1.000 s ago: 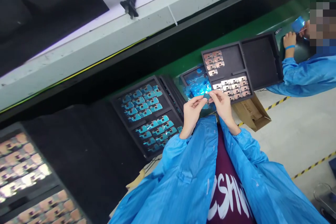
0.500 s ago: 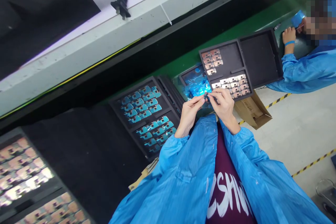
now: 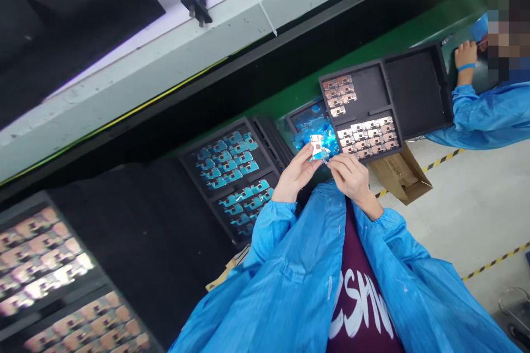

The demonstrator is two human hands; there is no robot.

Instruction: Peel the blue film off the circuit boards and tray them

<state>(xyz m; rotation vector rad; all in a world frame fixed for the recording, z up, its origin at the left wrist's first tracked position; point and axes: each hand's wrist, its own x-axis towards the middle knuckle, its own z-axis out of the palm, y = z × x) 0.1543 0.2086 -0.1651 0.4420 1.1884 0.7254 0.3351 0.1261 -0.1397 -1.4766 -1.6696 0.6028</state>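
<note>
A small circuit board (image 3: 317, 146) with a bright, shiny face is held up in front of my chest. My left hand (image 3: 295, 172) is closed on its lower left edge between thumb and fingers. At the board's lower right corner my right hand (image 3: 350, 175) pinches with thumb and fingertips; the exact contact is too small to make out. Behind the board lies a heap of crumpled blue film (image 3: 306, 128) in a dark tray. Just right of it, a black tray (image 3: 366, 85) holds rows of pinkish metal boards.
Left of my hands, a black tray (image 3: 215, 197) carries rows of blue-covered boards, beside stacked trays (image 3: 271, 140). Another board tray (image 3: 62, 209) stands far left. An open cardboard box (image 3: 408, 176) is below the right tray. A co-worker's hand (image 3: 466, 55) rests at the right.
The board has been turned so its bright face now shows upward. My right hand has shifted slightly down to the board's lower corner. The whole view has drifted a little.
</note>
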